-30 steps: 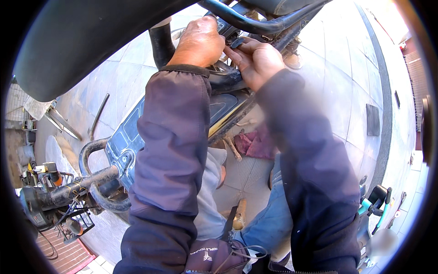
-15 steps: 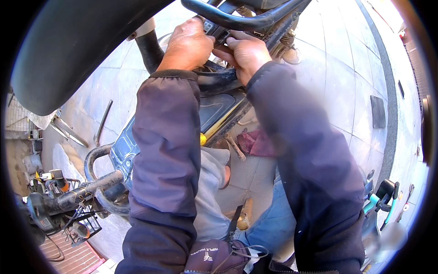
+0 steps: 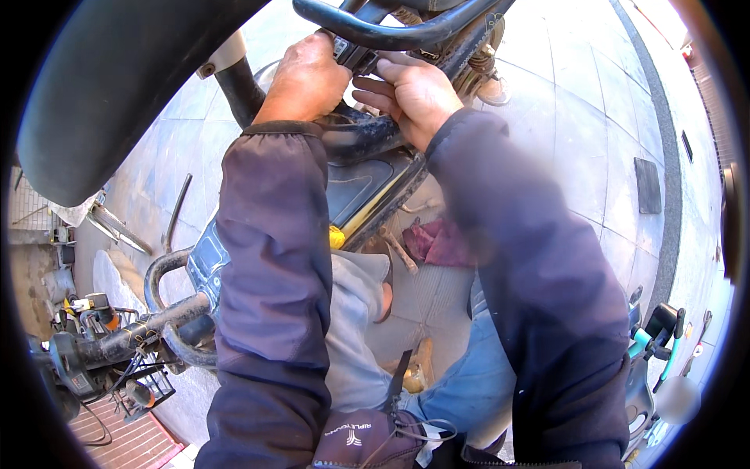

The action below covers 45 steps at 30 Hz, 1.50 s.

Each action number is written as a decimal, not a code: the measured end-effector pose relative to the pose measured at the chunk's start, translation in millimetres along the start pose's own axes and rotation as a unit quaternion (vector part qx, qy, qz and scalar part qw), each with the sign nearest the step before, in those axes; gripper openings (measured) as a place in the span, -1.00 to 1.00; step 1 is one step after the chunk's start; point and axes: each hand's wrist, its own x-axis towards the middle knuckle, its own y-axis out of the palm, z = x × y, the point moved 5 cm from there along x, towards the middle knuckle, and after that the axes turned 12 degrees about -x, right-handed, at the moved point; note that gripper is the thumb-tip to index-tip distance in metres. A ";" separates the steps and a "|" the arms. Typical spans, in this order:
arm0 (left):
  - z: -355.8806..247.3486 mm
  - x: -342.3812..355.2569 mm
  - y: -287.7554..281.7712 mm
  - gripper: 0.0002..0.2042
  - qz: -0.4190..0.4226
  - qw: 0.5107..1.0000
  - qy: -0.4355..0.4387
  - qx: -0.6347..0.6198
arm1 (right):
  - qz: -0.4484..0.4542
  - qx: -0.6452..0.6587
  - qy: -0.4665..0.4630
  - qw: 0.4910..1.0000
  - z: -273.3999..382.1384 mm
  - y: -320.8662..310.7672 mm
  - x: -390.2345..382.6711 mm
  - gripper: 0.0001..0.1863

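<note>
Both hands are at a small black plastic block (image 3: pixel 355 56) with pale slots, set within a vehicle's dark tube frame (image 3: pixel 367 139). My left hand (image 3: pixel 306 78) is closed around the block's left side, its fingertips hidden behind. At the block's right end my right hand (image 3: pixel 418 92) has its thumb and forefinger against it. The lower fingers of that hand reach out loosely toward the left hand. A thick black curved bar (image 3: pixel 391 33) passes just above the hands. Below them lies a dark footboard panel (image 3: pixel 351 187).
A large black rounded part (image 3: pixel 117 102) fills the upper left. Dark red cloth (image 3: pixel 437 241) and a rusty metal stand (image 3: pixel 400 250) are near my legs. A handlebar-like tube (image 3: pixel 148 324) juts out lower left. Dark flat plate (image 3: pixel 647 186) and turquoise-handled tools (image 3: pixel 664 356) lie right.
The frame, the block and my left hand sit slightly farther left and up in the picture. The lower fingers of my right hand have spread and straightened a little.
</note>
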 end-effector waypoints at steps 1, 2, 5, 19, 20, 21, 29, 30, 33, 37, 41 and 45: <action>0.5 0.1 -0.6 -0.56 -0.003 1.000 0.005 -0.001 | -0.004 0.024 0.008 1.000 0.1 0.4 0.5 -0.63; 2.2 -0.3 -1.0 -0.56 -0.004 1.000 0.006 -0.001 | -0.007 0.048 0.015 0.999 -0.6 0.9 1.6 -0.65; 3.5 0.3 -0.9 -0.57 -0.002 1.000 0.015 -0.003 | -0.039 0.003 -0.015 0.999 -3.1 1.6 6.8 -0.67; 0.4 0.4 1.5 -0.53 -0.006 1.000 0.011 -0.020 | -0.047 -0.096 -0.026 0.994 1.9 1.8 5.2 -0.68; -0.9 0.7 3.1 -0.52 -0.007 0.999 0.013 -0.034 | -0.043 -0.079 -0.029 0.996 2.1 -0.5 4.2 -0.68; -2.0 -0.6 1.7 -0.52 -0.010 0.999 0.013 -0.046 | -0.034 -0.061 -0.032 0.997 1.7 -0.1 3.5 -0.68; -3.9 2.6 0.5 -0.61 -0.025 0.999 0.013 0.024 | -0.011 -0.113 -0.013 0.993 8.4 -0.9 -0.3 -0.65; -4.5 2.0 1.6 -0.61 -0.029 0.999 0.014 0.019 | -0.010 -0.095 -0.014 0.995 8.6 -3.4 0.8 -0.64; -3.6 0.2 2.5 -0.62 -0.037 0.999 0.014 0.010 | -0.021 -0.107 -0.008 0.994 8.5 -6.0 -0.4 -0.63; -2.4 0.8 0.9 -0.63 -0.032 0.999 0.018 0.012 | -0.062 -0.187 -0.039 0.980 1.3 -9.3 7.1 -0.66; -3.9 -0.2 2.5 -0.63 -0.032 0.999 0.009 -0.007 | -0.120 -0.205 -0.067 0.969 -2.7 -8.2 9.2 -0.68; -2.1 1.3 3.4 -0.62 -0.039 0.999 0.015 0.013 | -0.106 -0.186 -0.033 0.976 -3.6 -5.4 7.8 -0.74</action>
